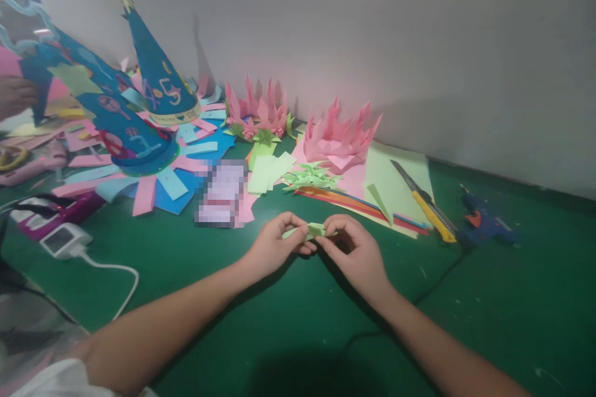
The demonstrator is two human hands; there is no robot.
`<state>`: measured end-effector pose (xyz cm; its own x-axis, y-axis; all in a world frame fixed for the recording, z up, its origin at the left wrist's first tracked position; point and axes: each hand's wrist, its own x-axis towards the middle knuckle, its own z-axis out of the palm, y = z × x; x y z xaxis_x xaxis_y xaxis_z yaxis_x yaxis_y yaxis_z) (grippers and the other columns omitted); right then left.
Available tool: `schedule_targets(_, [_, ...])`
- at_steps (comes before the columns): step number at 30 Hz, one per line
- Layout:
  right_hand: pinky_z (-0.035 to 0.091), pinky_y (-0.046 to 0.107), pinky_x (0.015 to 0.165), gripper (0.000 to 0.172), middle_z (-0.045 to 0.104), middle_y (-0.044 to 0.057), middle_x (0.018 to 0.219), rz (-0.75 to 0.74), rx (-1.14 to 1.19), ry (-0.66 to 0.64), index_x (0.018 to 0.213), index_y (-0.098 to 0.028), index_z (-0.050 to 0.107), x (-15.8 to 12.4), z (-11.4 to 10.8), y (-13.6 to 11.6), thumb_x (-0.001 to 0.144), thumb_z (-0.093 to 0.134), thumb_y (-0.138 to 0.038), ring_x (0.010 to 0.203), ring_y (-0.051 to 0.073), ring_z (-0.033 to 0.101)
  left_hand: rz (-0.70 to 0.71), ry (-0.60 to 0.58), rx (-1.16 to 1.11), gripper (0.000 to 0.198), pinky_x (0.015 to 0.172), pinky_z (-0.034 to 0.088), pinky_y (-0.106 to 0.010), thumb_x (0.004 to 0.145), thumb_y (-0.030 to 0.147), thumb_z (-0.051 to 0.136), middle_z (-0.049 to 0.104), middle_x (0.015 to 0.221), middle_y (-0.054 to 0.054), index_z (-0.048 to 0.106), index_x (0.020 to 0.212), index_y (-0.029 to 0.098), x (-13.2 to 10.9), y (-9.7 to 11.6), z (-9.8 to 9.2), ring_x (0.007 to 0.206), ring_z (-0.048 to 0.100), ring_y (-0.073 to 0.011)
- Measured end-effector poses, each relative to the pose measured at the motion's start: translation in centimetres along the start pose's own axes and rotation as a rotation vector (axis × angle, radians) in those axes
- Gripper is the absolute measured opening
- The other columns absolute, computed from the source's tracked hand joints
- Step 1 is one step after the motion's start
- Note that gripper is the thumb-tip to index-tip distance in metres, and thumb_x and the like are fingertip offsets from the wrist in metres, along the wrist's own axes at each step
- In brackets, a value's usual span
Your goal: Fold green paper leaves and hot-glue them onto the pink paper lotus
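Paper [316,229], pale green and folded small, is held up between two bare hands just over the green table [516,304], well in from the back edge along the wall; the left hand [280,240] pinches one end, thumb against forefinger, and the right hand [356,248] pinches the other end the same way, its thumb below and its fingers bent over the top; from where I stand the exact layers under the fingertips are too small to tell.

For a fold this small, I would say the left pinch ought to be the steady one, holding the layers flush, while the right thumb and forefinger do the shaping; the edges want lining up first and pressing second, since a crease set crooked in so narrow a piece is hard to take back; a thumbnail run outward from the middle should give a sharper line than a squeeze; if the layers spring apart, the tabletop beneath offers a firmer backing than air.

Light pressure looks wise, as thin paper may buckle; the pale green paper leaves [314,177], lying between the hands and the back edge, could serve to check the points against; the craft knife [433,214], blade out, and the glue gun [487,223] lie towards the right, apart from the right hand, so the elbow should mind them.
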<state>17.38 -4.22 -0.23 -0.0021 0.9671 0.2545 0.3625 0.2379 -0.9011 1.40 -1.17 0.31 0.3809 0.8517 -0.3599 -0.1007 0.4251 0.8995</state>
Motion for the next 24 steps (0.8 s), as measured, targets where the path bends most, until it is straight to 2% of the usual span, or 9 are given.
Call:
schedule_targets(3, [0.046,0.024,0.06,0.006,0.055,0.003,0.084,-0.088,-0.107,-0.016,0.074,-0.021,0.056,-0.05,-0.05,-0.15,0.077,0.059,-0.017,0.077,0.015,0.055,-0.015,0.008,-0.001,0.033,0.063,0.054,-0.025,0.071,0.038,0.066,0.062,0.065,0.0,0.046,0.077,0.013,-0.05,0.13,0.15,0.06,0.065,-0.0101])
schedule_targets(6, [0.047,0.025,0.059,0.007,0.056,0.004,0.086,-0.113,-0.178,-0.03,0.076,-0.022,0.059,-0.14,-0.08,-0.25,0.078,0.056,-0.016,0.077,0.015,0.056,-0.015,0.012,-0.003,0.032,0.065,0.054,-0.025,0.071,0.037,0.066,0.062,0.065,0.001,0.046,0.076,0.013,-0.11,0.31,0.27,0.059,0.064,-0.0092])
schedule_targets(12, [0.044,0.031,0.067,0.01,0.056,0.003,0.078,-0.214,-0.336,-0.041,0.074,-0.023,0.062,-0.41,-0.15,-0.09,0.078,0.055,-0.016,0.076,0.017,0.054,0.002,0.013,0.037,0.034,0.063,0.054,-0.025,0.07,0.038,0.067,0.062,0.067,0.001,0.054,0.087,0.013,-0.01,0.13,0.11,0.056,0.062,-0.0087])
schedule_targets(16, [0.042,0.029,0.062,0.012,0.056,0.002,0.069,-0.262,-0.376,-0.087,0.075,-0.022,0.063,-0.52,-0.16,0.14,0.08,0.053,-0.018,0.068,0.016,0.052,-0.003,0.013,0.11,0.033,0.061,0.053,-0.023,0.069,0.039,0.066,0.063,0.068,-0.001,0.061,0.085,0.011,0.15,-0.26,-0.06,0.054,0.06,-0.0082])
schedule_targets(24, [0.039,0.028,0.063,0.016,0.059,0.002,0.071,-0.315,-0.46,-0.141,0.081,-0.023,0.064,-0.58,-0.23,0.0,0.082,0.05,-0.016,0.069,0.016,0.051,0.017,0.02,0.193,0.03,0.062,0.052,-0.023,0.07,0.034,0.066,0.065,0.072,-0.003,0.064,0.088,0.01,-0.07,0.18,-0.05,0.056,0.06,-0.0083])
